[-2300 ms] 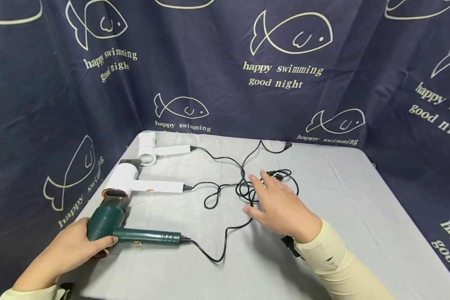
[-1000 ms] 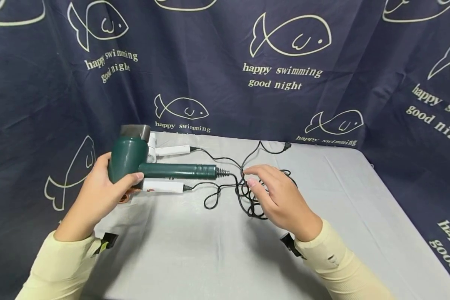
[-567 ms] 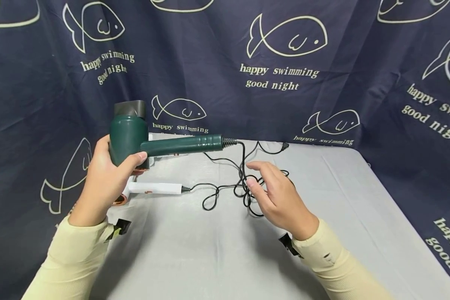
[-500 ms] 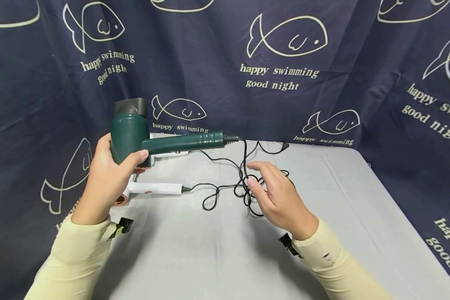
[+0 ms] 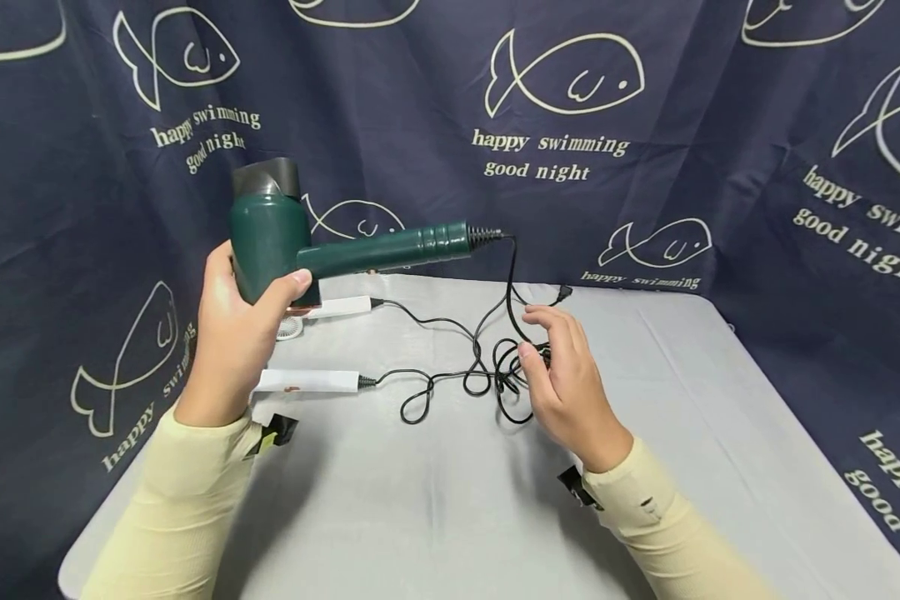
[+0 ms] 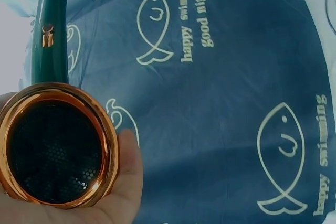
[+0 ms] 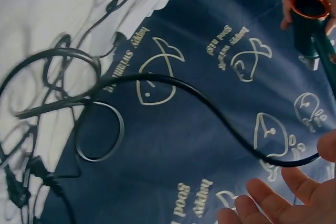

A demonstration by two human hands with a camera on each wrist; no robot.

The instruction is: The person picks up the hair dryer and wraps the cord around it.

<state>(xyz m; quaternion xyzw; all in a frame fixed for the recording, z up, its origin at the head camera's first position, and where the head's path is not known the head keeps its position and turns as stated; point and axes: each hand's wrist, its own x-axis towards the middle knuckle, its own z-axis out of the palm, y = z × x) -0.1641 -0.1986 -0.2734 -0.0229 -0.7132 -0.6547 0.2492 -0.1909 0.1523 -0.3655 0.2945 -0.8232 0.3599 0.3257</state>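
My left hand [image 5: 232, 342] grips a dark green hair dryer [image 5: 270, 237] by its barrel, raised above the table with the grey nozzle up and the handle pointing right. The left wrist view shows its copper-rimmed round intake [image 6: 107, 145], with the hand wrapped around the barrel. From the handle end, the black cord [image 5: 512, 292] drops toward the tangle on the table. My right hand [image 5: 570, 387] hovers by this cord, fingers relaxed and thumb apart. In the right wrist view, the cord runs close to the thumb and fingers [image 7: 262, 198].
Two white hair dryers lie at the left; the nearer shows its handle [image 5: 311, 381], the farther its handle [image 5: 345, 306], both partly covered by the left arm and green dryer. Their black cords tangle mid-table [image 5: 435, 508]. A plug [image 5: 565, 292] lies at the back edge, before a fish-print curtain [image 5: 420, 108].
My left hand has lifted the green hair dryer off the front left of the table, moving it up and right. Its cord rose with it. My right hand stayed near the cords, shifting slightly.
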